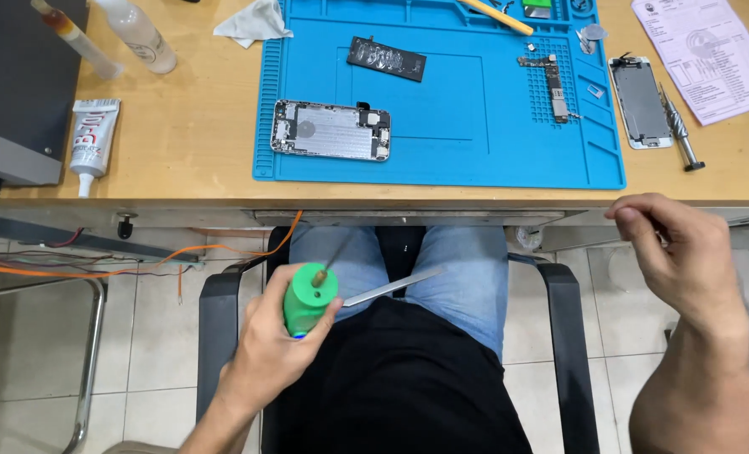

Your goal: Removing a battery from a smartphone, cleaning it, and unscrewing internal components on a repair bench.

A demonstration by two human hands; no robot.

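The person sits back from the bench with both hands off the blue work mat (441,168), so the work looks to be between steps: tools are in hand but nothing on the mat is being touched.

The left hand (265,357), at about 7 o'clock in the view, is closed around a small green bottle (307,298) with a thin needle tip pointing up toward 1 o'clock. The same hand also seems to pinch a flat metal pry tool (391,286) that juts out toward 3 o'clock over the lap. The right hand (685,252), at about 4 o'clock, is loosely curled below the table edge; its fingertips are pressed together, and whether they pinch some small part cannot be told.

The opened phone housing (330,130) lies on the mat at about 11 o'clock, well apart from both hands. A black battery (386,58) lies just beyond it at 12 o'clock, a logic board (553,84) at 1 o'clock, and the screen panel (639,101) rests off the mat at 2 o'clock beside a screwdriver (677,130).

As a judgement, the next move calls for bringing the bottle up over the housing and steadying the needle tip, since the tip is fine and the housing lies loose on the mat.
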